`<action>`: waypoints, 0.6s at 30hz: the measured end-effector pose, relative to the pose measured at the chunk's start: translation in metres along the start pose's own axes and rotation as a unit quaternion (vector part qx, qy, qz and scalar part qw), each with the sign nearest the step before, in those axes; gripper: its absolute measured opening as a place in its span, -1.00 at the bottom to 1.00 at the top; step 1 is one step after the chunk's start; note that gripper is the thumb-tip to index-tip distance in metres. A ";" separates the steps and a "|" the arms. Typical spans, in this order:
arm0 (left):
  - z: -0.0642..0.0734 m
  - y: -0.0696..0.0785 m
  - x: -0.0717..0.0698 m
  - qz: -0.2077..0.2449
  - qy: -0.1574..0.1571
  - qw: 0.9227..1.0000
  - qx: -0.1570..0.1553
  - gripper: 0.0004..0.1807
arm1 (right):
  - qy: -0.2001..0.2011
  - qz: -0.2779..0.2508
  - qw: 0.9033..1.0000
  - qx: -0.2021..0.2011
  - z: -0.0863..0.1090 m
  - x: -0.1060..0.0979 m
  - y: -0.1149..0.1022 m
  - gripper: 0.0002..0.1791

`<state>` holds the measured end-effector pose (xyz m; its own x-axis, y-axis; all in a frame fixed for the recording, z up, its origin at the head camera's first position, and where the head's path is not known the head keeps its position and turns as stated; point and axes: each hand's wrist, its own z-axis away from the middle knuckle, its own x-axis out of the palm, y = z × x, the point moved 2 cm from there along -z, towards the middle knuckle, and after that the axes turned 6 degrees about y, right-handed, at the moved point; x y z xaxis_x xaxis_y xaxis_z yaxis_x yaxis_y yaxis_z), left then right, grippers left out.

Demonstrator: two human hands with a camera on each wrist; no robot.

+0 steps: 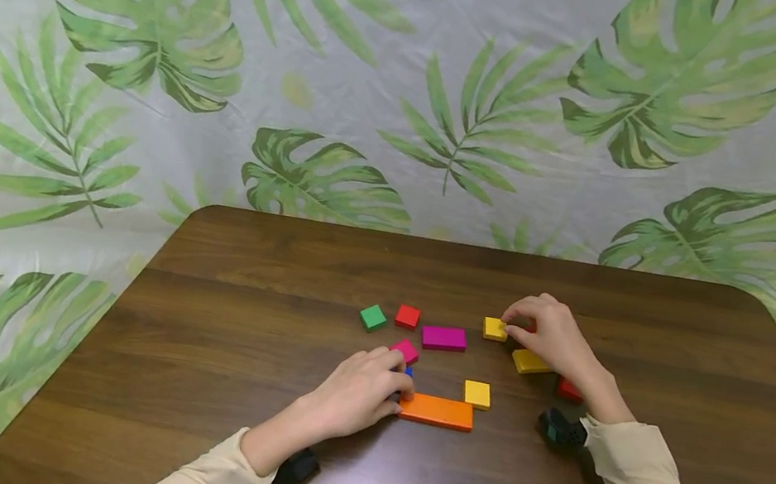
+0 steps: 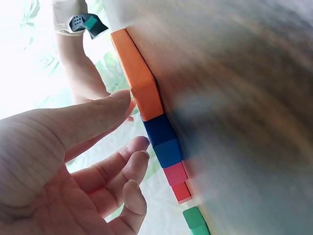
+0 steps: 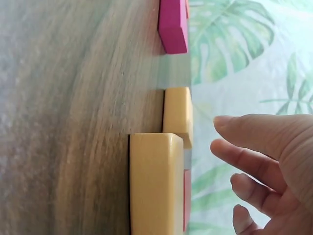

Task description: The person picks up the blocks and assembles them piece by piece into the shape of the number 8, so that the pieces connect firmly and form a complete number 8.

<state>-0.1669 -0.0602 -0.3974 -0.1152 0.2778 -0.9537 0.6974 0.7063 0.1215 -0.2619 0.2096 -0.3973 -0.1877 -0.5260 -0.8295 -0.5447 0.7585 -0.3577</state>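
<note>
My left hand is at the left end of a long orange block. In the left wrist view, thumb and index finger are at that block's top edge; its side faces show uncovered, and firm contact cannot be told. Just beyond those fingers is a blue block, mostly hidden in the head view. My right hand hovers by a small yellow square block. The right wrist view shows its fingers apart from the blocks, holding nothing. Beneath that hand lies a longer yellow block.
A green block, a red block, a pink block and a magenta block lie between the hands. Another yellow square touches the orange block's back. A red block sits partly under the right wrist.
</note>
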 end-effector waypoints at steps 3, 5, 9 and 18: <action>0.000 0.000 0.001 0.003 -0.002 1.000 -0.002 -0.91 | -0.011 -0.001 1.000 0.007 -0.002 0.003 0.003 -0.92; 0.000 0.000 0.001 0.004 -0.005 1.000 -0.004 -0.91 | -0.025 -0.003 1.000 0.015 -0.003 0.004 0.004 -0.92; 0.000 0.000 0.001 0.003 -0.008 1.000 -0.005 -0.91 | -0.054 0.001 0.998 0.039 -0.003 0.008 0.005 -0.90; -0.001 -0.001 0.002 0.005 -0.007 1.000 -0.004 -0.93 | -0.066 0.007 0.996 0.065 0.001 0.011 0.000 -0.86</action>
<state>-0.1681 -0.0598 -0.3987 -0.0983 0.2758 -0.9562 0.6924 0.7091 0.1333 -0.2630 0.2047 -0.4069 -0.0818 -0.4662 -0.8809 -0.4307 0.8136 -0.3906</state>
